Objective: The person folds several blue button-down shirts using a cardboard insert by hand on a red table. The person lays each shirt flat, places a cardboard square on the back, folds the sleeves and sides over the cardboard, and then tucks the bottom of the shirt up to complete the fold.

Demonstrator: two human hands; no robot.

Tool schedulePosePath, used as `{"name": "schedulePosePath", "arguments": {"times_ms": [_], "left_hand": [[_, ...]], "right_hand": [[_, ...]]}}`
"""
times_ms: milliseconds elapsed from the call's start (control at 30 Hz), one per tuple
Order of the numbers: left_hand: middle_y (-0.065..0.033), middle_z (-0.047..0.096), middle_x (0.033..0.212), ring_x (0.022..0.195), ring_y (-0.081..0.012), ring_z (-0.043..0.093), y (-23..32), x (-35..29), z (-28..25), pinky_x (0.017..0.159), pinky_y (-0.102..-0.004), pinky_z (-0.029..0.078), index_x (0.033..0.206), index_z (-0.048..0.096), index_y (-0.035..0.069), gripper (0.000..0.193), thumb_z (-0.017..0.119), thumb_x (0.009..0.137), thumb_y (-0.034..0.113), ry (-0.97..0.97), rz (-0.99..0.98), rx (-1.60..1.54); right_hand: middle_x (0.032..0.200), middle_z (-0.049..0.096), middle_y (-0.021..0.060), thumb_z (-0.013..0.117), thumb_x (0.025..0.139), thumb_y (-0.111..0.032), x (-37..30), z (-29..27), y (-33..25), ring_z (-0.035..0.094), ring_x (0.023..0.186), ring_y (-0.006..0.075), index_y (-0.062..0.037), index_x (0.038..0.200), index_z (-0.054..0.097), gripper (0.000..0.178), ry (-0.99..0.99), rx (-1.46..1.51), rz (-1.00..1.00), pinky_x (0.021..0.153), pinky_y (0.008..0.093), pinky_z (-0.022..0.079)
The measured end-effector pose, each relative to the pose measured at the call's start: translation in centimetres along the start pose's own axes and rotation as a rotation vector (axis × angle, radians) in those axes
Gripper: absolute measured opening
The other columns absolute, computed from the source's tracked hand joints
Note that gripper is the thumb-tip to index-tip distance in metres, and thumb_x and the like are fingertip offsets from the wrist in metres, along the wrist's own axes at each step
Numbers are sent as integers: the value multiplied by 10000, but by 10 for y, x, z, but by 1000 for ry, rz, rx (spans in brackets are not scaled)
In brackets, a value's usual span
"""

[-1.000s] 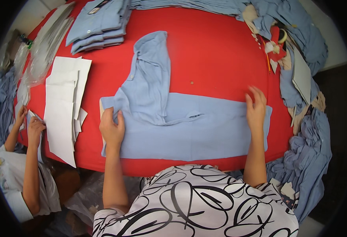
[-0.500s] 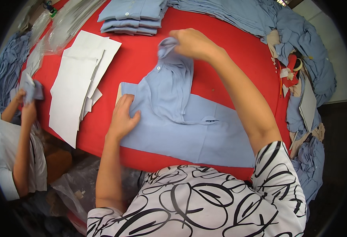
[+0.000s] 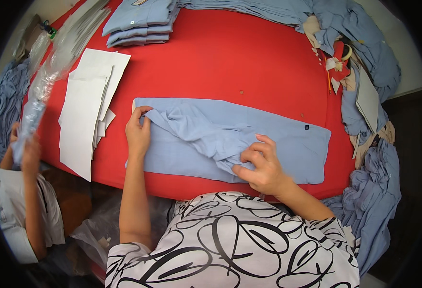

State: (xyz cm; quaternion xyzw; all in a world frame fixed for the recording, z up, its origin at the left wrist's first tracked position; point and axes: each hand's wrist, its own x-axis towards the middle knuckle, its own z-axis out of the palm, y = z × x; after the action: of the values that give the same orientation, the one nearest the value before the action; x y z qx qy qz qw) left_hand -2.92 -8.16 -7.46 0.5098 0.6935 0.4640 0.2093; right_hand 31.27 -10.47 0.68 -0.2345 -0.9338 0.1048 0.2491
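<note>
1. Now, from my remote seat, I have the blue shirt [image 3: 292, 153] lying long and flat across the red worktop [image 3: 211, 57], with a loose part [image 3: 191, 125], probably a sleeve, crumpled slantwise over its middle.

2. At the far left corner of the shirt, the left hand [image 3: 138, 128] has thumb and fingertips closed on the end of that loose part, pinning it by the corner.

3. Over the shirt's middle, towards its near edge, the right hand [image 3: 259, 165] has bent fingers against the rumpled cloth. I cannot tell whether it grips a fold or only pushes it along.

4. I judge the step in hand to be laying the loose part down within the shirt's outline and working out its creases.

5. To my mind, the next move calls for a steady left hand at the corner while the right hand draws the cloth straight, without dragging the flat layer underneath.

6. Left of the shirt lie white sheets [image 3: 83, 110]; beyond it, to the far left, sits a stack of folded shirts [image 3: 141, 19]. Well left of the shirt, a co-worker's hands [image 3: 30, 156] are blurred around clear plastic.
</note>
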Motion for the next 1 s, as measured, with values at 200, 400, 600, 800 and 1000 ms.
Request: {"name": "schedulePosePath", "arguments": {"times_ms": [200,400,600,800,1000], "left_hand": [[-113,676,1016,977,-204,636,-2,2,-2,872,-297,470,1050,635,1,216,545,855,-23,-21,62,-15],[-102,622,1040,947,-312,566,48,-17,6,848,-409,461,1052,653,53,333,546,763,-72,230,540,373],[-84,608,1148,1170,-293,511,96,-87,59,1028,-524,359,953,655,82,237,708,726,44,-520,843,224],[-98,579,1247,1307,-345,433,113,-80,46,1122,-598,234,894,635,87,213,746,723,150,-664,818,293],[-118,547,1329,1322,-380,414,99,-103,67,1108,-582,261,1036,629,96,327,736,770,252,-549,765,132]], "right_hand": [[1303,504,158,630,788,-119,-38,0,-7,406,1284,394,-139,1050,705,274,-169,26,262,1081,608,285],[1357,466,189,594,887,-178,-161,-29,59,410,1266,388,-56,1220,613,355,324,-226,990,1077,499,323],[1294,505,164,683,856,-398,-236,-63,69,467,1191,362,-73,1254,570,526,133,-656,1596,998,444,396],[1091,612,166,720,819,-441,-235,-59,61,547,1060,351,-16,1084,601,515,284,-411,1576,894,432,439],[897,607,154,760,799,-346,-237,-61,76,584,830,286,23,946,592,432,226,-365,1531,770,402,470]]}}
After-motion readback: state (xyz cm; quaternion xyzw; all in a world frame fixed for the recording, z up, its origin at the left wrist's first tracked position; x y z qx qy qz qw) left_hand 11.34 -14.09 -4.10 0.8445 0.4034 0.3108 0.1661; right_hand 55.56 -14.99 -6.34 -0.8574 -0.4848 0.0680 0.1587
